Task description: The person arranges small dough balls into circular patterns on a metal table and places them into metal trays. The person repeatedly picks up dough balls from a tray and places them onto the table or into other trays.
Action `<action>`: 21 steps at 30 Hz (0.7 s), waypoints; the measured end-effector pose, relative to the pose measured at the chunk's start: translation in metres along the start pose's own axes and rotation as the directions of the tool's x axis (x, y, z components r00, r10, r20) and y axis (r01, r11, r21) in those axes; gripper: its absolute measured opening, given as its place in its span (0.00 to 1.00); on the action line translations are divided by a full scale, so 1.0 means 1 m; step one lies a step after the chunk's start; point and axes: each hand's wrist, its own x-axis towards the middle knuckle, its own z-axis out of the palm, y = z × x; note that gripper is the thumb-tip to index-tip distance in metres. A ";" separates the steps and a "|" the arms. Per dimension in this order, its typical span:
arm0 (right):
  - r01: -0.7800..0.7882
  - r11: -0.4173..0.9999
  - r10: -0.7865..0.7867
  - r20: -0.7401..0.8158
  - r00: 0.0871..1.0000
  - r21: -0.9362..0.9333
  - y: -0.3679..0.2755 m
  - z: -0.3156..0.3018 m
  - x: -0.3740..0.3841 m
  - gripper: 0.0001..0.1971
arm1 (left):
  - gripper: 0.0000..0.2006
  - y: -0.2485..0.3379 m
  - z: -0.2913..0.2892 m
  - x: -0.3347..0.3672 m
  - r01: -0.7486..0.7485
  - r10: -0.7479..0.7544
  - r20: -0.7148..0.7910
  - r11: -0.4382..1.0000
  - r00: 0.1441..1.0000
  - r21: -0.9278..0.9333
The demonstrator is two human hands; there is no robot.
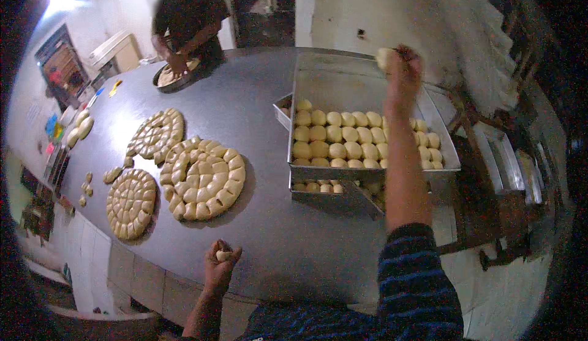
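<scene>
My left hand (217, 270) is closed around a small dough ball (223, 256), low over the table's near edge. My right arm reaches far forward over a metal tray (343, 65). A pale dough ball (383, 60) shows at the left side of my right hand (405, 74), whose fingers are curled on it. Rows of smooth dough balls (349, 134) fill the near part of that tray; my forearm hides some of them. To the left lie large rounds of dough cut into pieces, one of them a thick spiral round (205, 178).
A grey metal table (269, 126) carries everything. Beneath the tray are more trays with dough balls (315, 187). Across the table a person (191, 19) presses dough in a round pan (174, 83). Dough loaves (79, 128) lie at the far left. Shelving with trays (499, 157) stands right.
</scene>
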 end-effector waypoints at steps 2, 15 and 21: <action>-0.036 0.935 0.187 0.404 0.895 -0.354 0.083 0.020 -0.006 0.13 | 0.09 0.011 0.009 -0.007 0.033 -0.034 -0.010 0.999 0.999 -0.017; -0.553 0.730 0.542 0.833 0.111 -0.402 -0.141 0.028 -0.277 0.17 | 0.21 0.039 0.003 -0.022 0.103 0.015 0.465 0.968 0.885 -0.227; 0.133 0.613 0.685 0.607 0.403 -0.779 -0.079 -0.127 -0.376 0.18 | 0.11 -0.007 -0.170 -0.003 -0.053 0.332 -0.279 0.724 0.901 0.687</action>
